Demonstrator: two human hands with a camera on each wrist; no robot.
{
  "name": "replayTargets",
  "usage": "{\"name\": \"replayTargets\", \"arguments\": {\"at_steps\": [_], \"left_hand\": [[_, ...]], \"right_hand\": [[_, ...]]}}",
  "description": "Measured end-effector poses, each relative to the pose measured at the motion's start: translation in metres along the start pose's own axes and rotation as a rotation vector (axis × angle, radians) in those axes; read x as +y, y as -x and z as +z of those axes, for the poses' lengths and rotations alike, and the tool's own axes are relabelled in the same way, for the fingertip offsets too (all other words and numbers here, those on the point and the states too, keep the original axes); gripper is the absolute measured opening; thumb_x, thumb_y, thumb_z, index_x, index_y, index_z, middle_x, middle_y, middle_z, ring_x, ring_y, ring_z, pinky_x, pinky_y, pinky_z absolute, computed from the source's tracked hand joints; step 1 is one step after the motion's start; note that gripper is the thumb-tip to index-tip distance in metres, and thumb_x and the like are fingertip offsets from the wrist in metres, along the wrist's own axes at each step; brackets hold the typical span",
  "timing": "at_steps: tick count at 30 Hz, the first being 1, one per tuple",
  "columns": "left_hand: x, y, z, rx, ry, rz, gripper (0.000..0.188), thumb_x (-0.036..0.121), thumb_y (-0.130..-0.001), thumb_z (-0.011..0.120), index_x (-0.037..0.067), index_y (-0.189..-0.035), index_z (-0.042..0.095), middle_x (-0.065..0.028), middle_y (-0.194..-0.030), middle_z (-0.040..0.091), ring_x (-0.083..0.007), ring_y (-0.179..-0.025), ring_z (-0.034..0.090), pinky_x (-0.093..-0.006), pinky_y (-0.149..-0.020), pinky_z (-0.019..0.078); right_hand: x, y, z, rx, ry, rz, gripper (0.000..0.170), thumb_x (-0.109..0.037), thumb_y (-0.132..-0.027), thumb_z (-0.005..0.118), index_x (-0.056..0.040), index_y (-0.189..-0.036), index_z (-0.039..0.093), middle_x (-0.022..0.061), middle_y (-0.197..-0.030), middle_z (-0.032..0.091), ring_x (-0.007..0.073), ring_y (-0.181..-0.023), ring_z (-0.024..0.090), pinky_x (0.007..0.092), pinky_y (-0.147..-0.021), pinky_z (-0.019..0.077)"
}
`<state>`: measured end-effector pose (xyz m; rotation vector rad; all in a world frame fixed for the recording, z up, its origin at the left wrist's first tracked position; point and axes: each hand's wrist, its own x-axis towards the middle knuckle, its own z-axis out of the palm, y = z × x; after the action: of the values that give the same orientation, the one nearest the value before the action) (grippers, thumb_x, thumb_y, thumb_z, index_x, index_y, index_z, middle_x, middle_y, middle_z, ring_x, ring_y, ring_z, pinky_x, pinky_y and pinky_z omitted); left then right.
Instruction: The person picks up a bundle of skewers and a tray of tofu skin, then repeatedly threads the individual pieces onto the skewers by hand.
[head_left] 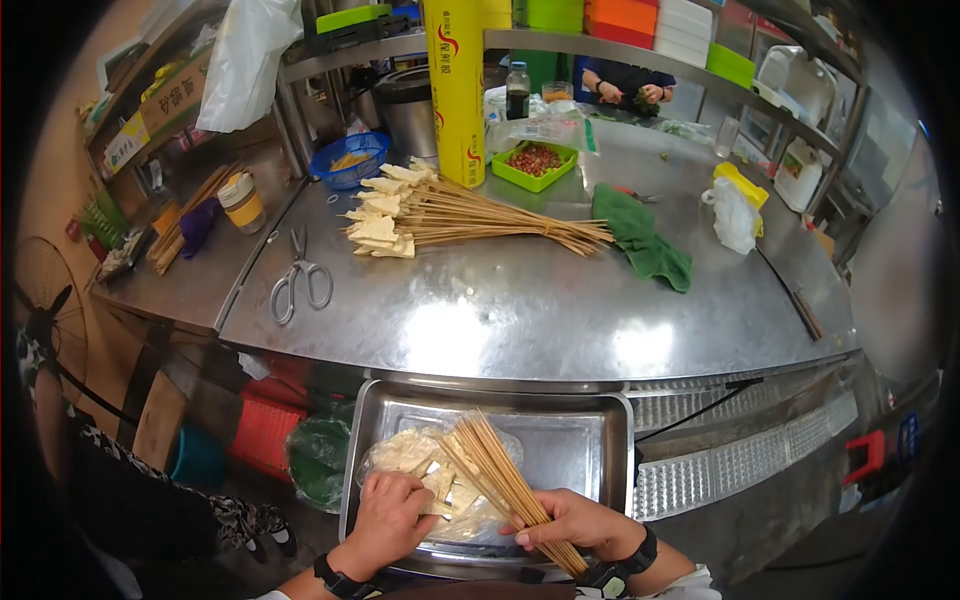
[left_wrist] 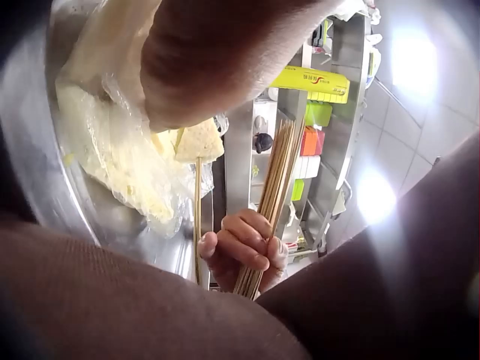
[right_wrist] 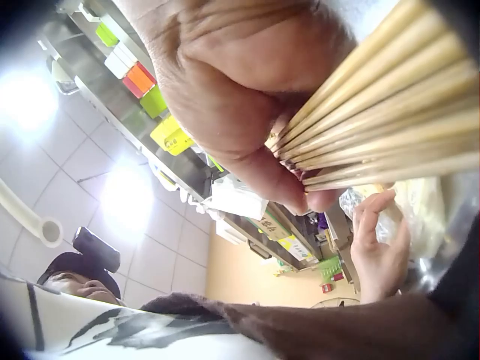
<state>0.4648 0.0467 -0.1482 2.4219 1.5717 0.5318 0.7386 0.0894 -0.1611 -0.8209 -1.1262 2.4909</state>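
My left hand [head_left: 385, 515] is over a clear plastic bag [head_left: 405, 450] of pale tofu-skin pieces in a metal tray [head_left: 590, 410]. Its fingers pinch one cream-coloured, flat piece [left_wrist: 199, 141], which has a thin skewer [left_wrist: 198, 202] running into it in the left wrist view. My right hand [head_left: 580, 525] grips a thick bundle of bamboo skewers [head_left: 495, 470], slanting up and left over the tray. In the left wrist view, the single skewer's lower end reaches the right thumb. The left fingertips are partly hidden behind the hand.
On the steel table lie a bundle of loaded skewers [head_left: 480, 215], scissors [head_left: 300, 280] and a green cloth [head_left: 640, 235]. Behind stand a yellow cling-film box [head_left: 455, 100], a blue basket [head_left: 350, 160] and a green tray [head_left: 535, 182]. Another person's hands [head_left: 630, 92] work across the table.
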Motion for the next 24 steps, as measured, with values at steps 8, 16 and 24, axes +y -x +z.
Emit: {"name": "replayTargets", "arguments": {"at_steps": [8,16,24], "left_hand": [[0.0,-0.002,0.01,0.09,0.003,-0.016,0.021,0.014,-0.07,0.07,0.008,-0.089,0.064,-0.0046,-0.085,0.059,-0.024,-0.085,0.055,-0.0382,-0.084,0.0368],[0.0,-0.001,0.012,0.182,0.772,-0.512,0.02,0.008,-0.086,0.059,0.0,-0.105,0.06,-0.0097,-0.092,0.067,-0.0172,-0.083,0.063,-0.0324,-0.076,0.0485],[-0.012,-0.014,0.015,0.217,1.568,-0.732,0.025,0.001,-0.091,0.05,-0.004,-0.115,0.05,-0.0156,-0.099,0.064,-0.0222,-0.087,0.065,-0.0316,-0.078,0.0533]], "right_hand": [[-0.004,0.002,0.002,0.016,-0.018,0.007,0.022,-0.008,-0.084,0.065,0.0011,-0.102,0.059,0.0047,-0.089,0.061,0.0102,-0.074,0.058,0.0232,-0.071,0.0478],[-0.008,0.001,0.007,0.042,-0.005,-0.009,0.021,-0.009,-0.084,0.066,0.0006,-0.102,0.059,0.003,-0.085,0.061,0.0095,-0.074,0.059,0.0225,-0.07,0.0471],[-0.003,-0.003,0.007,0.066,0.077,0.028,0.019,-0.006,-0.084,0.066,-0.0015,-0.099,0.057,0.0038,-0.086,0.061,0.009,-0.073,0.059,0.0227,-0.069,0.0489]]}}
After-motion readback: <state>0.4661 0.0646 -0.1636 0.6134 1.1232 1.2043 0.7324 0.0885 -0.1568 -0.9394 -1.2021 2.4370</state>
